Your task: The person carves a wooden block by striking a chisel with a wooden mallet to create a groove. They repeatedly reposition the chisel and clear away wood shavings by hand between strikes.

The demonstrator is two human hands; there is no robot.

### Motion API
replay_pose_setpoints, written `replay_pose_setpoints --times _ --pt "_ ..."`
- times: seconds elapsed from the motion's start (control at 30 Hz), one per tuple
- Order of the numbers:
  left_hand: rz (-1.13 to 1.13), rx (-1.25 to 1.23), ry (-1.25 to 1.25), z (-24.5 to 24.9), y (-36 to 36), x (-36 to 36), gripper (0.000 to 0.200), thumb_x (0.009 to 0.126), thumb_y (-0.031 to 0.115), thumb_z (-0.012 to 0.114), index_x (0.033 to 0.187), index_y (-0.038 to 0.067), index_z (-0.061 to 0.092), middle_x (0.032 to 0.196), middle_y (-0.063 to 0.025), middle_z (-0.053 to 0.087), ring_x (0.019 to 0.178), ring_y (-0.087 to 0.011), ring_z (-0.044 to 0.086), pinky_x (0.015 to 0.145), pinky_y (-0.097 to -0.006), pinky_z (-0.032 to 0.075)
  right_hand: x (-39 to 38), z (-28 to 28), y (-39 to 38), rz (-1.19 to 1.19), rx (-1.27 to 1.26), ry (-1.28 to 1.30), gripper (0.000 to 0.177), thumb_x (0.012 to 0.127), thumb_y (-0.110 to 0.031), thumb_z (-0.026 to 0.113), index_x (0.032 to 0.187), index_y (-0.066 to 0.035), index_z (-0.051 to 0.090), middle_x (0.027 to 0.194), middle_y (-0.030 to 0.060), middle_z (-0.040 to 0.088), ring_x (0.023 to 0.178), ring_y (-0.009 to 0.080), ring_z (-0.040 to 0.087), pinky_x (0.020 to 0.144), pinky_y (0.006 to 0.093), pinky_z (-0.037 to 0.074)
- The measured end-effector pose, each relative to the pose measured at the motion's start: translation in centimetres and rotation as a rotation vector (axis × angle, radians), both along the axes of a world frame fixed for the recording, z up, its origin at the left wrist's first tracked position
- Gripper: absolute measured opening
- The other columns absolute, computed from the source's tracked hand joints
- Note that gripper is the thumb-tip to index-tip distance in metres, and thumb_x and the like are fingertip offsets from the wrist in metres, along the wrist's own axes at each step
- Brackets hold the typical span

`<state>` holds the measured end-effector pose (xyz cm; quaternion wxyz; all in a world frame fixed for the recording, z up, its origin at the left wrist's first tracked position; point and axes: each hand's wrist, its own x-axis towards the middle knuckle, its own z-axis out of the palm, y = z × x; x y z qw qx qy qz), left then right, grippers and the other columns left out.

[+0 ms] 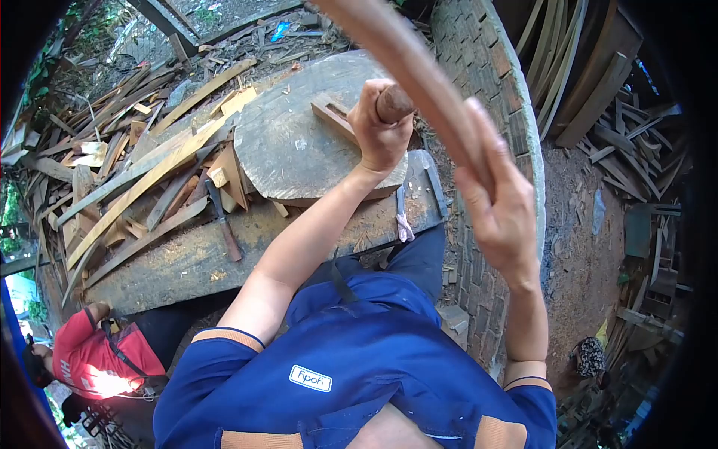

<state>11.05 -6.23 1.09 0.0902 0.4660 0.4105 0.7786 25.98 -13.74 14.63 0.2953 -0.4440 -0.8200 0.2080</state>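
My left hand is closed around the thick, round wooden handle of a chisel, held upright; its blade is hidden below the fist. Under that hand, a wooden workpiece with a slot cut in it lies on a large round chopping block. On the right, my right hand grips the lower end of a long, curved length of wood, blurred by motion. This wood rises past the top of the view, close beside the chisel handle.
Offcuts are heaped along the left of the bench. A wood-handled tool and a narrow metal tool lie near its front edge. A person in a red shirt is at lower left. A brick wall curves along the right.
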Motion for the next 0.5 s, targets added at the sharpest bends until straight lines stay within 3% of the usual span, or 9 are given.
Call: replay_pose_setpoints --times 0.1,0.17,0.2,0.23,0.27,0.33,0.4,0.43,0.5 --pt "0.077 -0.019 0.077 0.3 -0.6 0.2 0.028 0.071 -0.003 0.074 0.09 0.006 0.055 0.074 -0.0074 0.063 0.063 -0.0179 0.062 0.062 -0.0293 0.049 -0.4 0.4 -0.1 0.035 0.165 0.182 0.062 0.092 -0.014 0.059 0.149 -0.014 0.036 0.134 0.0197 0.057 0.118 0.0358 0.06 0.097 0.0442 0.05" --pt "0.03 -0.034 0.071 -0.4 -1.0 -0.1 0.027 0.073 -0.003 0.075 0.091 0.006 0.056 0.074 -0.0073 0.063 0.063 -0.0171 0.062 0.062 -0.0286 0.049 -0.3 -1.0 -0.5 0.072 0.116 0.099 0.062 0.091 -0.016 0.061 0.148 -0.014 0.038 0.123 0.0205 0.063 0.11 0.0349 0.065 0.091 0.0428 0.053" --pt "-0.028 -0.044 0.059 -0.7 -1.2 0.0 0.027 0.074 -0.002 0.075 0.092 0.006 0.057 0.073 -0.0071 0.063 0.063 -0.0162 0.062 0.062 -0.028 0.049 -0.7 -0.8 -1.1 -0.004 -0.031 -0.114 0.062 0.091 -0.02 0.063 0.148 -0.019 0.038 0.101 0.0182 0.067 0.09 0.0347 0.069 0.079 0.0436 0.055" --pt "-0.089 -0.048 0.046 -0.8 -1.1 0.1 0.027 0.075 -0.001 0.076 0.092 0.006 0.057 0.073 -0.0069 0.063 0.062 -0.0153 0.061 0.061 -0.0273 0.049 -0.3 -1.2 -0.9 0.009 -0.008 -0.097 0.063 0.091 -0.024 0.063 0.148 -0.022 0.038 0.088 0.016 0.064 0.077 0.0359 0.066 0.07 0.0457 0.053" --pt "-0.243 -0.105 -0.071 -1.1 -1.2 0.0 0.025 0.076 0.0 0.076 0.094 0.005 0.059 0.075 -0.0061 0.064 0.067 -0.0116 0.062 0.063 -0.026 0.049 0.0 -0.9 -0.6 0.023 0.012 -0.078 0.063 0.091 -0.024 0.063 0.148 -0.022 0.038 0.089 0.0161 0.064 0.077 0.0363 0.066 0.07 0.0461 0.053" --pt "-0.233 -0.082 -0.047 0.0 -1.4 -0.5 0.024 0.076 0.0 0.076 0.094 0.004 0.06 0.073 -0.0053 0.064 0.068 -0.0105 0.063 0.063 -0.0256 0.05 0.2 0.0 -0.8 0.035 0.012 -0.059 0.063 0.092 -0.025 0.063 0.149 -0.022 0.037 0.09 0.0163 0.064 0.078 0.0367 0.066 0.069 0.0466 0.053" --pt "-0.243 -0.1 -0.047 0.9 -1.8 -1.0 0.02 0.077 0.002 0.077 0.092 0.002 0.064 0.072 -0.0027 0.066 0.069 -0.0102 0.066 0.062 -0.0246 0.05 -0.5 1.0 -1.1 0.072 0.219 0.208 0.06 0.093 -0.021 0.059 0.149 -0.016 0.037 0.128 0.0225 0.06 0.112 0.0401 0.062 0.096 0.0443 0.05" --pt "-0.243 -0.109 -0.045 0.4 -2.2 -1.3 0.02 0.077 0.002 0.077 0.092 0.002 0.064 0.072 -0.0027 0.066 0.069 -0.0102 0.066 0.062 -0.0246 0.05 -0.7 0.7 -1.3 0.07 0.21 0.212 0.06 0.093 -0.021 0.059 0.149 -0.016 0.037 0.128 0.0225 0.06 0.112 0.0401 0.062 0.096 0.0443 0.05" --pt "-0.48 -0.041 -0.049 0.2 -2.4 -1.8 0.015 0.079 0.005 0.077 0.091 0.001 0.068 0.075 -0.0025 0.07 0.07 -0.0103 0.067 0.063 -0.0243 0.053 -0.9 -0.5 -1.6 0.009 -0.145 -0.129 0.059 0.093 -0.02 0.056 0.149 -0.019 0.037 0.13 0.0208 0.06 0.113 0.0364 0.063 0.096 0.0434 0.05"
